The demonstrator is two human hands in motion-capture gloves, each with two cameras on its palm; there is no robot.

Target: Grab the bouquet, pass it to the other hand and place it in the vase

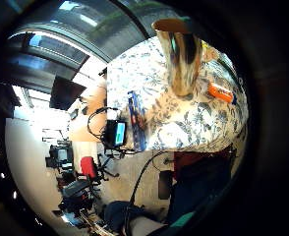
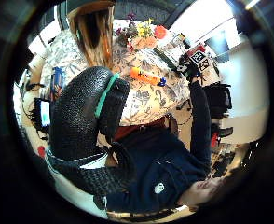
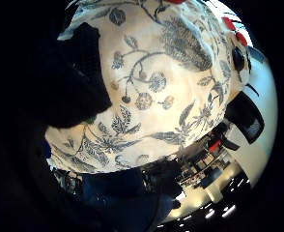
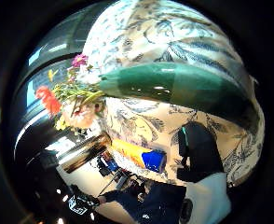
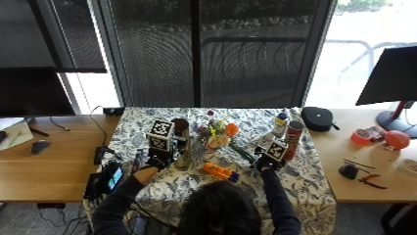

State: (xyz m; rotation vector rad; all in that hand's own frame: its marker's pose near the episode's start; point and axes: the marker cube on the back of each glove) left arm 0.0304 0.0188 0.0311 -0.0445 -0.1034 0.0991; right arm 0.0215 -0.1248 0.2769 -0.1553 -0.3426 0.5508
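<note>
A person sat at a worktop [image 5: 312,171] covered in a blue-and-white floral cloth, where the bouquet [image 5: 220,133] lay with its green-wrapped stem under the right hand [image 5: 266,161], whose fingers curled around that stem. The left hand [image 5: 155,160] hovered empty with fingers relaxed just beside the tall brown vase [image 5: 181,142], which stood upright. An orange bottle [image 5: 220,172] lay between the hands; no writing on it could be read.
</note>
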